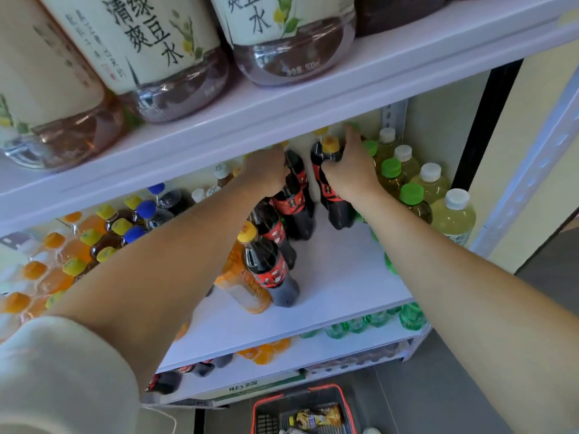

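1. The left sleeve is closest to the camera. Its bare forearm runs up to the left hand, which rests over the rear of the row of dark soda bottles. The back of the hand hides the fingers, so I cannot tell whether they grip a bottle.
2. The white shelf is smooth and bare between the two hands, so a bottle would probably slide across it easily.
3. The single dark soda bottle stands upright at the back of the shelf, just beside the green-capped bottles. It looks full, so it is likely fairly heavy. The plastic looks stiff and glossy and may be slippery.
4. The right hand has its thumb and fingers curled round the bottle's shoulder, with one finger stretched upward. The narrowing below the shoulder is probably the surest place to hold.
5. Its yellow cap is too small to lift by.
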`<state>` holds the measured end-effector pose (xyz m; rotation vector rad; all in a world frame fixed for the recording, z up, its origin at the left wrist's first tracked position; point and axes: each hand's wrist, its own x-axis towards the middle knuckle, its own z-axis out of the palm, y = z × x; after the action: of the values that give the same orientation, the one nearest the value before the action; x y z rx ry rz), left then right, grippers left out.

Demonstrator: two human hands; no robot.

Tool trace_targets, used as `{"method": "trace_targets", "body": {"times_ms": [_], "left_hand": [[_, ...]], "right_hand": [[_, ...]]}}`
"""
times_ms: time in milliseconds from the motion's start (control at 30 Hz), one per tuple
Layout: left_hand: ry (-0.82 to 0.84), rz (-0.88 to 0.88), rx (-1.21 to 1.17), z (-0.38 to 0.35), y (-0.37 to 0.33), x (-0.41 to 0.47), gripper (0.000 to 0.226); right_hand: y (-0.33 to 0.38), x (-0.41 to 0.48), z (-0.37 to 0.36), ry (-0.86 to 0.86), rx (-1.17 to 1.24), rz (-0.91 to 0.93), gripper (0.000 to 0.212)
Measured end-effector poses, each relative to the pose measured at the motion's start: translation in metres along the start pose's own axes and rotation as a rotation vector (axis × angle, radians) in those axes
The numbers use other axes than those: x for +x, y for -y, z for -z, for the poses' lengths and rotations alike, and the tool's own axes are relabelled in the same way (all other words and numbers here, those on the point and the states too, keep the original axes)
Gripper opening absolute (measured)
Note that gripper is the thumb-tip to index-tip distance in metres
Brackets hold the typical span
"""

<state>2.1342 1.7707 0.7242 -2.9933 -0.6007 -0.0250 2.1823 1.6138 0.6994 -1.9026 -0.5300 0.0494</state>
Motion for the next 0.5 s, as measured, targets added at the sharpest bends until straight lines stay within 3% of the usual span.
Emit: {"method": "trace_targets", "body": {"times_ms": [67, 133, 300, 500], "left_hand": [[0.011, -0.008, -0.003, 0.001, 0.003, 0.000, 0.015], [0.022, -0.006, -0.027, 0.003, 0.004, 0.001, 0.009], [-0.030, -0.022, -0.026, 0.007, 0.003, -0.003, 0.028], [-0.011, -0.008, -0.003, 0.013, 0.000, -0.010, 0.036]], "right_hand": [[0.003, 0.011, -0.004, 0.071, -0.025, -0.027, 0.055], [0.004, 0.016, -0.008, 0.094, -0.095, -0.022, 0.045], [-0.004, 0.006, -0.011, 0.059, -0.299, 0.032, 0.026], [-0.010, -0.022, 0.004, -0.027, -0.287, 0.189, 0.021]]}}
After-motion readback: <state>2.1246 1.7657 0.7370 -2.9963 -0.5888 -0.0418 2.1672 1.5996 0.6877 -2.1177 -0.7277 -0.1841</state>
